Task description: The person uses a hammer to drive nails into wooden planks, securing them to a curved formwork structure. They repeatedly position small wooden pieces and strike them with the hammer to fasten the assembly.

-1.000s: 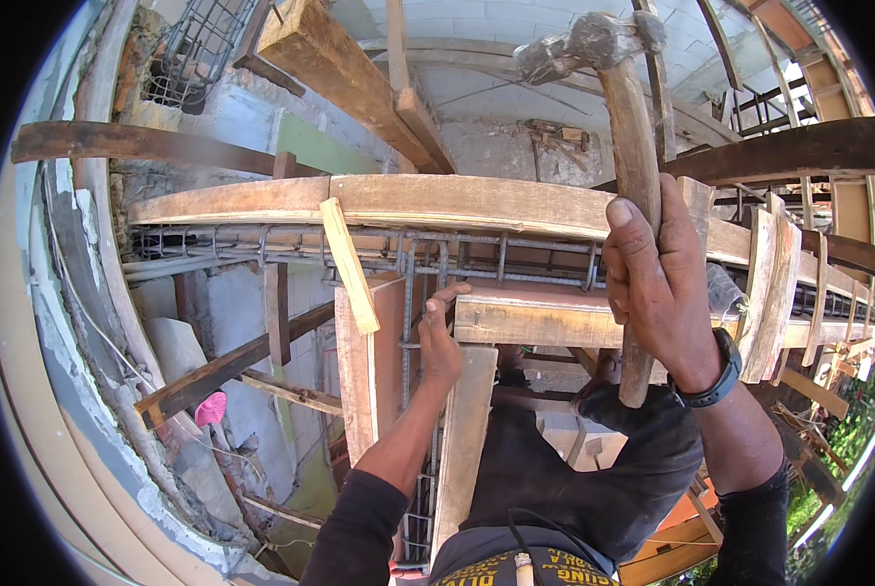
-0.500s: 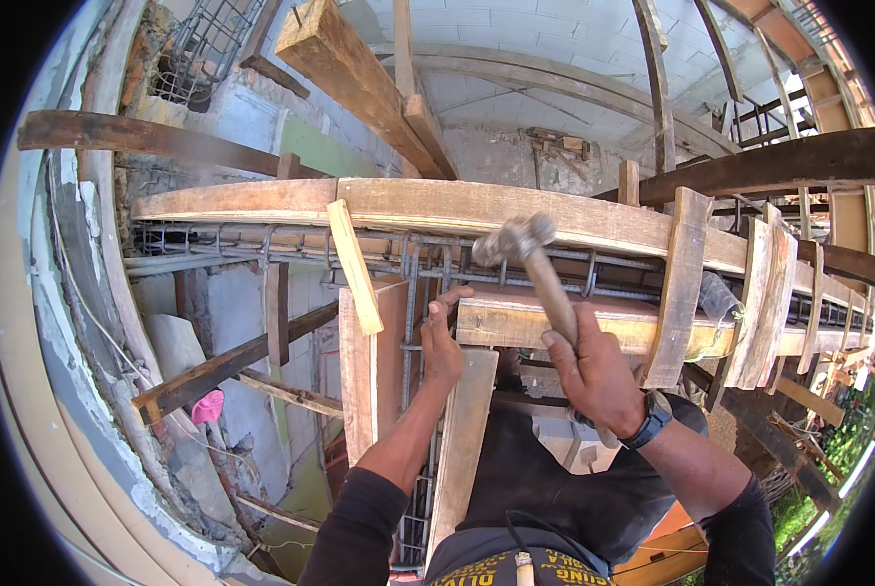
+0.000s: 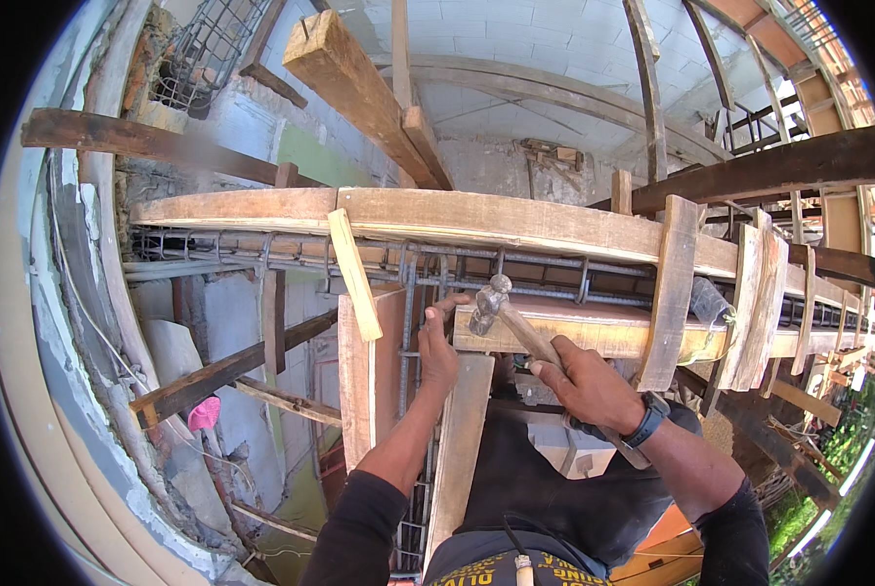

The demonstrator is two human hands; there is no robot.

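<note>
My right hand (image 3: 586,383) is closed round the wooden handle of a hammer (image 3: 530,337). The metal hammer head (image 3: 491,305) is at the left end of a horizontal formwork board (image 3: 574,330), over its front face. Against that same end is my left hand (image 3: 439,350), its index finger hooked over the board's corner and its other fingers partly hidden. Whether a nail sits under the hammer head cannot be seen. Below the left hand an upright board (image 3: 462,439) stands beside vertical steel bars (image 3: 408,337).
A long beam-side board (image 3: 496,220) runs across, with a rebar cage (image 3: 554,278) behind the nearer board. Short wooden cleats (image 3: 670,293) bridge them at the right; a pale strip (image 3: 354,273) slants at the left. A thick timber (image 3: 359,93) juts above. Open drops show between members.
The hammer has come down and left from above the boards to the near board's left end, its head turning. My left hand has stayed nearly in place.
</note>
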